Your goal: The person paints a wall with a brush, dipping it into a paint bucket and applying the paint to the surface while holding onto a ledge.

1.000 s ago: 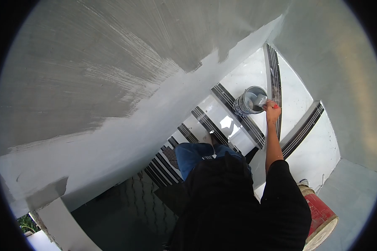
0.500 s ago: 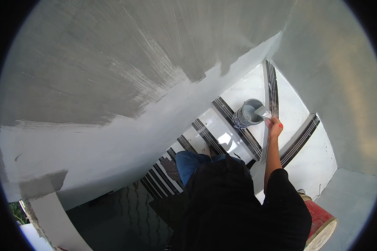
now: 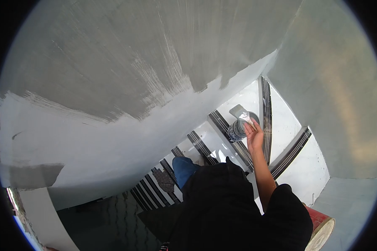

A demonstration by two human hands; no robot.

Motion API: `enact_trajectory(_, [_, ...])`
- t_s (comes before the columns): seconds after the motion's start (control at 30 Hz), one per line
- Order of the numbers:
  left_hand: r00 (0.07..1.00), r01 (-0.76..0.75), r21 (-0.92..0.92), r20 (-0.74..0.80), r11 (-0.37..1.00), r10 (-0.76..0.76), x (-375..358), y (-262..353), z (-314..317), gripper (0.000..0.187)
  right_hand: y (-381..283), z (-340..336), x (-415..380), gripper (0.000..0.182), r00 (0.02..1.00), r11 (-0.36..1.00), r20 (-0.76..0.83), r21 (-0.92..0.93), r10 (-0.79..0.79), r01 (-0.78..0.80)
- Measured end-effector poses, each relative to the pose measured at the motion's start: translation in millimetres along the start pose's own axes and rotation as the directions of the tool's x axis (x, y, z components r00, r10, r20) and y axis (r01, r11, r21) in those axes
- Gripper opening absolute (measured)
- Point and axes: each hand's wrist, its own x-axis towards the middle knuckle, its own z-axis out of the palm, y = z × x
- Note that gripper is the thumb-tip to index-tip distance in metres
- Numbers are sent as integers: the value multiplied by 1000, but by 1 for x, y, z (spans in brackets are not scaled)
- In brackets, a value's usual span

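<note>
My right hand is closed around the handle of a wide paintbrush, whose paint-coated bristles point up and toward the wall. The brush is out in front of the paint bucket, partly covering its mouth. Grey paint streaks mark the bucket, which stands upright on a white stair tread with dark striped edging. To the left rises the wall, grey with brush strokes above and pale along a lower band. My left hand is out of view.
Stairs with dark nosings descend toward the lower left, beside my blue-clad leg. A red bucket lies or leans behind my right arm. Another grey wall closes the right side. A patterned cloth-like piece shows on the lower steps.
My right hand has lifted the brush from the bucket's mouth and moved it left toward the wall. The view has shifted slightly.
</note>
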Motion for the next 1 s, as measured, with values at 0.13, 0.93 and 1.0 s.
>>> enact_trajectory(0.13, [987,85,-30,137,996,-80,30,29,-40,58,42,93,-19,39,988,999,148,-4,48,-48])
enact_trajectory(0.93, [807,155,266,521,951,-277,7,1,-1,81,145,182,-18,37,998,998,-13,-16,64,-64])
enact_trajectory(1.0, [861,127,270,448,955,-241,6,1,0,81,146,201,-21,35,997,997,36,25,74,-75])
